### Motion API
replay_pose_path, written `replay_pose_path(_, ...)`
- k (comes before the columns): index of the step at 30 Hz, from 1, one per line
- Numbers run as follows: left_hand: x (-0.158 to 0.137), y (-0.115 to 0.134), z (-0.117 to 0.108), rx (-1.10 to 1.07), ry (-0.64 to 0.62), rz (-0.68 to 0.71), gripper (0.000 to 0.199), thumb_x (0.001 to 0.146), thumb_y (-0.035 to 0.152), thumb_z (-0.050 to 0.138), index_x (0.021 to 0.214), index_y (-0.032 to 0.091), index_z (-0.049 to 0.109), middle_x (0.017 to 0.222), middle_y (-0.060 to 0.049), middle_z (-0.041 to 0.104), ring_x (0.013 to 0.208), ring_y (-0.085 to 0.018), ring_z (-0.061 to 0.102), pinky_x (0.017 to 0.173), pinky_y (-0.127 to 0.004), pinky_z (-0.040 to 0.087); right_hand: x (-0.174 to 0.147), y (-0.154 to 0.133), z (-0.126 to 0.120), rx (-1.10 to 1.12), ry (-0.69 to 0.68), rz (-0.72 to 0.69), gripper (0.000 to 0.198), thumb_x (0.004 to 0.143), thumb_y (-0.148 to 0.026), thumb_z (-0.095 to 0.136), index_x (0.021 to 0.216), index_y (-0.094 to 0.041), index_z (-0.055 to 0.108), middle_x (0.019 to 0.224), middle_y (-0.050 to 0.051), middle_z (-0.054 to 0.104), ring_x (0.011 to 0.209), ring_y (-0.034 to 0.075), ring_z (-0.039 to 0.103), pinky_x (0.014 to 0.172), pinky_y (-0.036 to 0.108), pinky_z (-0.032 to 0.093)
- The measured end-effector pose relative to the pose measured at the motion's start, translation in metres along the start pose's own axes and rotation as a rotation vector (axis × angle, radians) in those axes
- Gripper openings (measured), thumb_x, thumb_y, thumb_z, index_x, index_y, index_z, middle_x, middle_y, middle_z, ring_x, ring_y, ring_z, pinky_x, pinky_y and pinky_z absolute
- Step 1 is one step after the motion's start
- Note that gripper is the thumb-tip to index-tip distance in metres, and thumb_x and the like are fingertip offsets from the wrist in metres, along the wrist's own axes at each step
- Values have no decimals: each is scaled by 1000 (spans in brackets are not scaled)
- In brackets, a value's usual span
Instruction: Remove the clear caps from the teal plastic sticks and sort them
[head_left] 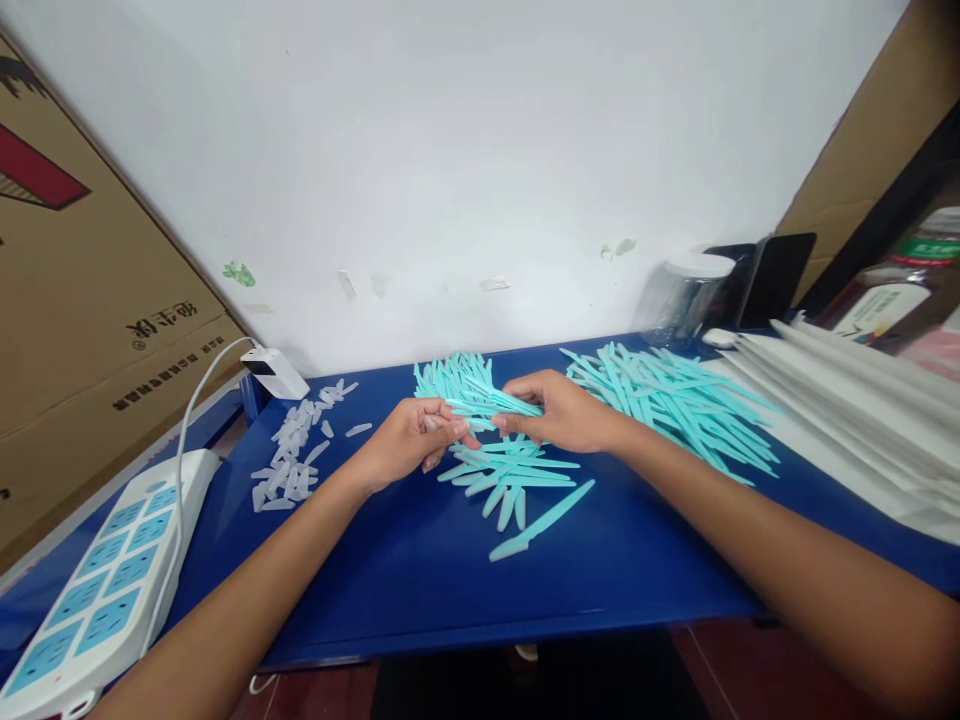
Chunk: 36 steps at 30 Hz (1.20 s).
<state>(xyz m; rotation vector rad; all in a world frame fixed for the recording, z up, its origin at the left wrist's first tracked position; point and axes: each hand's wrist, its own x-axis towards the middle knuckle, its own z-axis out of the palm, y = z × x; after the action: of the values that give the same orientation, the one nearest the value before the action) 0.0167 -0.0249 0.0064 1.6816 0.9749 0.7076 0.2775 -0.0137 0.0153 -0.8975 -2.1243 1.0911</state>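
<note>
My right hand (551, 412) is closed round a small bundle of turquoise eyebrow razors (506, 402), their handles pointing into the palm. Close beside it, my left hand (420, 435) has its fingers curled, with a small translucent razor cap (430, 424) showing between them. Its thumb and fingertips meet the left end of the bundle. Under and in front of the hands lies a fanned pile of razors (517, 470), with a single razor (541, 522) nearer the front edge. Behind the hands is another group of razors (454, 375).
Loose translucent caps (296, 450) are scattered on the left of the blue table (420, 590). A big razor heap (675, 405) lies to the right, near white envelopes (847, 420) and a lidded jar (682, 300). A power strip (112, 570) and a cardboard box (97, 280) flank the left.
</note>
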Motion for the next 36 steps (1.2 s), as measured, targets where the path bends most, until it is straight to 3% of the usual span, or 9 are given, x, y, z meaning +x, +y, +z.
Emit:
replay_pose_path(6, 0, -1, 1, -9, -10, -14, 36, 91, 50, 72, 93, 15, 66, 99, -15, 81, 43, -6, 43, 48, -25, 40, 1, 1, 1, 20, 40, 25, 37, 89, -55, 69, 81, -20, 60, 76, 1, 73, 52, 14, 60, 48, 26, 46)
replay_pose_path(11, -2, 1, 3, 69, 29, -42, 37, 92, 52, 70, 92, 15, 67, 99, -13, 81, 42, -5, 39, 39, -21, 31, 1, 0, 3, 3, 63, 30, 35, 92, -54, 67, 85, -20, 59, 76, 2, 72, 49, 14, 58, 46, 26, 45)
replay_pose_path(18, 0, 1, 10, 96, 70, -48, 40, 91, 55, 69, 94, 15, 68, 97, -13, 80, 43, -6, 38, 39, -21, 32, 1, 3, 10, -39, 127, -3, 31, 96, -51, 63, 91, -21, 61, 82, 2, 70, 72, 20, 73, 58, 27, 48)
replay_pose_path(23, -6, 10, -24, 441, 118, 55, 41, 83, 53, 78, 104, 18, 73, 80, -4, 73, 54, -11, 47, 49, -23, 35, 2, 5, 9, -155, 140, -12, 29, 98, -49, 61, 88, -21, 57, 77, 1, 70, 70, 21, 73, 58, 28, 46)
replay_pose_path(25, -12, 16, -46, 619, 36, 17, 48, 73, 54, 85, 103, 19, 73, 71, 1, 65, 57, -12, 50, 52, -23, 36, 1, 5, 5, -188, 156, -8, 32, 98, -50, 61, 85, -22, 53, 74, 1, 68, 71, 22, 74, 54, 26, 43)
replay_pose_path(28, -20, 19, -68, 733, -233, -169, 49, 65, 58, 88, 95, 21, 74, 75, 1, 65, 63, -15, 56, 53, -24, 38, 1, 5, 0, -174, 174, 27, 32, 97, -50, 61, 86, -22, 54, 75, 1, 69, 67, 21, 73, 49, 25, 40)
replay_pose_path(31, -22, 16, -69, 786, -380, -288, 47, 61, 59, 89, 85, 21, 76, 76, 0, 66, 66, -17, 59, 54, -26, 38, 1, 5, -3, -150, 170, 46, 32, 95, -51, 64, 88, -21, 57, 78, 2, 71, 61, 19, 71, 47, 26, 42)
replay_pose_path(36, -20, 17, -56, 751, -421, -250, 36, 79, 57, 75, 80, 21, 75, 71, -2, 67, 66, -17, 58, 56, -26, 40, 1, 4, -4, -127, 159, 70, 34, 93, -52, 65, 85, -20, 59, 77, 3, 74, 48, 15, 62, 47, 28, 47)
